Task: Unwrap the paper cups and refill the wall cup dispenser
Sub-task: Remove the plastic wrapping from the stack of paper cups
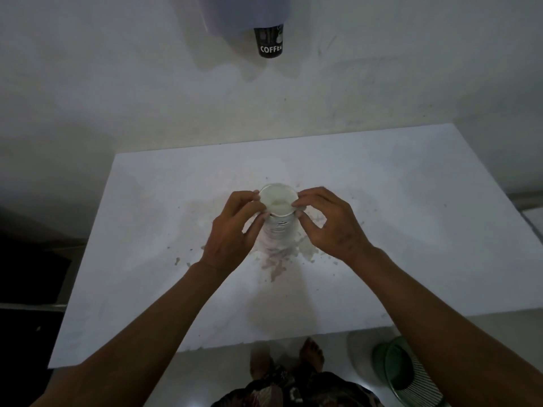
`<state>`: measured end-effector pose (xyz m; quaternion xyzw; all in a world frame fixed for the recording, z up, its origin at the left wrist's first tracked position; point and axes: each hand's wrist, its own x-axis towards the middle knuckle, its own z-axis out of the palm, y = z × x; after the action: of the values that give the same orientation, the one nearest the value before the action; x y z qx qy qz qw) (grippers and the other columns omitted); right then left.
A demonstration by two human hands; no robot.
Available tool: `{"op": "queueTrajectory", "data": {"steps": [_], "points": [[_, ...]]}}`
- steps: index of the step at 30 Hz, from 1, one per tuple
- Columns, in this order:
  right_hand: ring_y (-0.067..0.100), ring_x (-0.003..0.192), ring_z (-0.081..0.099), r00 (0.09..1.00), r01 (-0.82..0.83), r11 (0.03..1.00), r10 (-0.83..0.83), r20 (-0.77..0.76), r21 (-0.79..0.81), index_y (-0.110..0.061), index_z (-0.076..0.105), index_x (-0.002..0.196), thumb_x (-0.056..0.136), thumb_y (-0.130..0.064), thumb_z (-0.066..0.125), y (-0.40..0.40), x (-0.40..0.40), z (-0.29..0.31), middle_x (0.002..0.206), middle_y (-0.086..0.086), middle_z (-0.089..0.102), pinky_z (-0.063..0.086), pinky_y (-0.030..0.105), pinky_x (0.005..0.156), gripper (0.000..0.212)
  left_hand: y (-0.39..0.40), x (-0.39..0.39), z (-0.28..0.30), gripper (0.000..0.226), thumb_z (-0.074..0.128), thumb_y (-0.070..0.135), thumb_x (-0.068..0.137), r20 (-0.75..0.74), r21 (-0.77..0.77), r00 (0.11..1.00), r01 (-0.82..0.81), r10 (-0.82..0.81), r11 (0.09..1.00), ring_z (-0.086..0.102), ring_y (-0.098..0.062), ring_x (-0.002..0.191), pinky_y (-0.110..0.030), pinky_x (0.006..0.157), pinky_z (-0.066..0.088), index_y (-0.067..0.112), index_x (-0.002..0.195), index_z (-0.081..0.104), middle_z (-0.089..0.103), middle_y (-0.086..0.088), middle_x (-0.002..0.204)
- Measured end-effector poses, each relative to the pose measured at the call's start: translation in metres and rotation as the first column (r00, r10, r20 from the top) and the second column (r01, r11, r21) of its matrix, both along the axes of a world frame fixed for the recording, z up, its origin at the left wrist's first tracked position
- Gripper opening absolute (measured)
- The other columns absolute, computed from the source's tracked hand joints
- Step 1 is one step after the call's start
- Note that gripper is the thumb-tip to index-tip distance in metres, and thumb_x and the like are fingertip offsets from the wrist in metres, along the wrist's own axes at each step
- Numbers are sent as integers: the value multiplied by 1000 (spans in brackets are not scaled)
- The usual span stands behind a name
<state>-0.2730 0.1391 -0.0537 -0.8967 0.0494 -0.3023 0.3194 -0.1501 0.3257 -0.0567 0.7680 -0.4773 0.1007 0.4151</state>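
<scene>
A stack of paper cups point(278, 218) stands upright on the white table point(411, 230), its white open rim facing me and thin clear wrap around its sides. My left hand point(235, 230) pinches the stack's left rim. My right hand point(329, 221) pinches the right rim. On the wall above hangs the cup dispenser point(235, 16), pale and translucent, with a black cup marked COFFEE point(269, 42) sticking out of its bottom.
The table top is stained around the stack. A green basket point(405, 374) stands on the floor at the lower right. Dark furniture point(32, 277) sits left of the table. My feet point(311, 351) show below the table's near edge.
</scene>
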Motion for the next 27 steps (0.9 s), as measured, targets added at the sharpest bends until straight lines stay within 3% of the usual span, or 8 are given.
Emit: {"op": "queueTrajectory", "data": {"steps": [5, 11, 15, 18, 20, 23, 25, 27], "points": [[20, 104, 71, 976, 168, 984, -174, 127, 57, -5, 73, 100, 87, -4, 71, 23, -7, -16, 116, 7, 73, 57, 30, 90, 14, 5, -7, -5, 11, 64, 11, 93, 8, -5, 1000, 10, -9, 1000, 62, -21, 110, -8, 90, 46, 2, 97, 67, 60, -16, 117], [8, 109, 62, 984, 159, 968, -172, 52, 194, -1, 68, 87, 82, -7, 69, 40, -12, -22, 115, 8, 68, 50, 18, 94, 8, 12, -22, -14, 5, 69, 6, 89, -31, -13, 998, 50, -50, 999, 58, -24, 118, -14, 99, 47, 6, 94, 66, 55, -16, 127], [3, 84, 63, 949, 315, 829, -263, -176, 461, -9, 71, 81, 89, -14, 67, 42, -2, -10, 96, -7, 66, 50, 12, 72, 10, 12, -24, -19, 8, 72, 10, 85, -42, -9, 999, -3, 3, 1000, 56, -25, 123, -16, 102, 45, 6, 92, 69, 58, -17, 129], [7, 76, 67, 920, 389, 675, -249, -303, 627, -12, 74, 78, 85, -16, 71, 40, 1, -5, 80, -6, 72, 54, 20, 70, 8, 12, -26, -21, 18, 65, 18, 86, -175, -57, 981, -97, 86, 994, 62, -11, 106, -19, 84, 55, 2, 88, 73, 64, -10, 116], [12, 76, 70, 914, 405, 564, -235, -331, 719, -13, 77, 78, 83, -15, 73, 40, 1, -1, 75, -1, 75, 57, 25, 73, 7, 9, -31, -18, 29, 58, 27, 88, -407, -51, 891, -242, 202, 969, 65, -7, 89, -21, 70, 57, 5, 83, 76, 68, -2, 101], [13, 74, 72, 917, 394, 410, -235, -322, 823, -11, 76, 82, 81, -10, 76, 39, 1, 0, 77, 4, 76, 58, 25, 73, 2, 0, -24, -13, 25, 58, 23, 86, -729, 72, 623, -344, 285, 936, 68, -14, 80, -34, 76, 58, 14, 72, 76, 73, 0, 79], [16, 75, 74, 927, 362, 319, -220, -303, 876, -12, 74, 92, 82, -7, 76, 36, 1, 1, 79, 7, 76, 58, 25, 74, 12, -4, -18, -7, 28, 63, 19, 88, -790, 122, 524, -374, 318, 920, 60, -17, 68, -35, 69, 50, 8, 64, 73, 69, -14, 69], [17, 73, 72, 930, 363, 327, -189, -316, 873, -12, 76, 94, 84, -5, 73, 34, 2, 3, 79, 8, 76, 60, 29, 76, 13, -8, -15, -2, 31, 68, 21, 87, -775, 136, 529, -395, 346, 909, 51, -18, 59, -33, 61, 43, 1, 64, 70, 64, -25, 69]]}}
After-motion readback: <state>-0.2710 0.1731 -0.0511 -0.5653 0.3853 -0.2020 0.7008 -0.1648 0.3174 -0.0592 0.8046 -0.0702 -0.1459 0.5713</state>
